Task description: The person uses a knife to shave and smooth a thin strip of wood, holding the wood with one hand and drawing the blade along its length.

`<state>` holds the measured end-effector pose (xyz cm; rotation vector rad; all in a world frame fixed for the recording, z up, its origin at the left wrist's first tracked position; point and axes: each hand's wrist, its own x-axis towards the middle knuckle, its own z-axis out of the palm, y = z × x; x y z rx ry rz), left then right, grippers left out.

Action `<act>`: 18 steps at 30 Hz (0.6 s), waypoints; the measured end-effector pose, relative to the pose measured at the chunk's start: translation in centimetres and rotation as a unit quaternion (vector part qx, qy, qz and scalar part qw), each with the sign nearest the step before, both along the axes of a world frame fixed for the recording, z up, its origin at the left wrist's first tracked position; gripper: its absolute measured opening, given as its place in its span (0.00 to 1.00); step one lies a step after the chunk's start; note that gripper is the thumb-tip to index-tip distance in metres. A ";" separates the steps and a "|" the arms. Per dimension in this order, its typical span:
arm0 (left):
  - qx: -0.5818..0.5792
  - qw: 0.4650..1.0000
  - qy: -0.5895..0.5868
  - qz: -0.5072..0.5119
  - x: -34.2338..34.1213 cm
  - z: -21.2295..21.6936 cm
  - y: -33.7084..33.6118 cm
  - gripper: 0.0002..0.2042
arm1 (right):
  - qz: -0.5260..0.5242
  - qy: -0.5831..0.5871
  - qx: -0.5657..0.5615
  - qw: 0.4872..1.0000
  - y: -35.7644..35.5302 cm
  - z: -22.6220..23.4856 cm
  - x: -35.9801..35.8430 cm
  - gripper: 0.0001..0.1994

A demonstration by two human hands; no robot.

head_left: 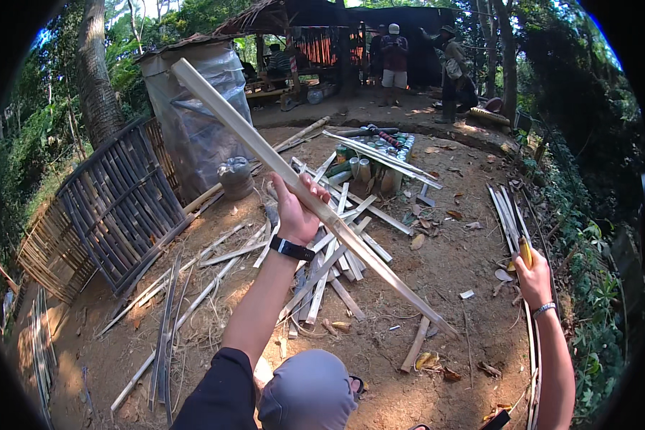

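My left hand (301, 209), with a dark band at the wrist, is closed round the middle of a long split bamboo strip (380, 269). The strip slants from the upper left down to the lower right, its low end near the ground. Out to the right, my right hand (534, 281) grips a yellow-handled knife (525, 251), its thin dark blade pointing away from me. The blade is hard to make out against the long bamboo strips (504, 215) lying behind it. Beyond and below my left hand lies a loose pile of bamboo slats (330, 269).
A bamboo block (416, 344) lies near the held strip's low end. Farther off are a low table (401, 147), a hammer (426, 196) and a filled sack (235, 179). Bamboo panels (122, 208) lean at left. Several people (394, 57) are by the shelter; plants edge the right.
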<state>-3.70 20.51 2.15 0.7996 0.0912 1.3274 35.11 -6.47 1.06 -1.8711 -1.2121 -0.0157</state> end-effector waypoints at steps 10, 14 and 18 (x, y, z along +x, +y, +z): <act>0.152 0.956 0.092 -0.235 17.8 14.9 -4.2 0.34 | 0.038 0.098 0.202 0.974 6.3 6.4 1.2 0.22; 0.211 0.938 0.095 -0.258 19.1 15.0 -6.1 0.32 | 0.127 0.291 0.241 0.917 4.3 4.4 0.5 0.19; 0.245 0.950 0.119 -0.155 22.3 15.3 -10.8 0.27 | 0.134 0.299 0.250 0.911 3.8 3.9 1.4 0.20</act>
